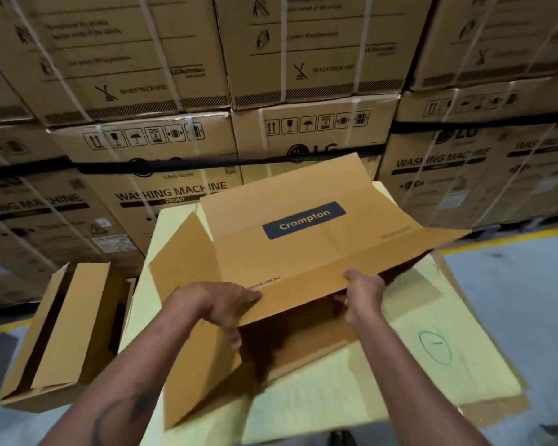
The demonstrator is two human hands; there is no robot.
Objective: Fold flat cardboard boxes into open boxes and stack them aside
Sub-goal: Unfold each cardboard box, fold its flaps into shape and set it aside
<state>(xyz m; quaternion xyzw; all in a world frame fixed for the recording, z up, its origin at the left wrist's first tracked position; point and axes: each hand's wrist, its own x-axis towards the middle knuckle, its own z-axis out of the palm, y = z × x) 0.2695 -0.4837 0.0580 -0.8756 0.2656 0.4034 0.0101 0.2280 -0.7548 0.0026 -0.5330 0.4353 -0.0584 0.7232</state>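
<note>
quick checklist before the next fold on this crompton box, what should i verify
1. Left hand on the near flap edge: ok, fingers wrap over it.
2. Right hand gripping the same edge: ok.
3. Crompton box opened up from flat: ok, a dark cavity shows under the flap.
4. Box resting on the pale yellow work surface: ok.
5. Bottom flaps closed: cannot tell, the inside is in shadow.
6. Place for the finished box: ok, an already folded box sits to the left, lower than the surface.

Folded box [68, 333] left of half-open box [303, 246].
</note>
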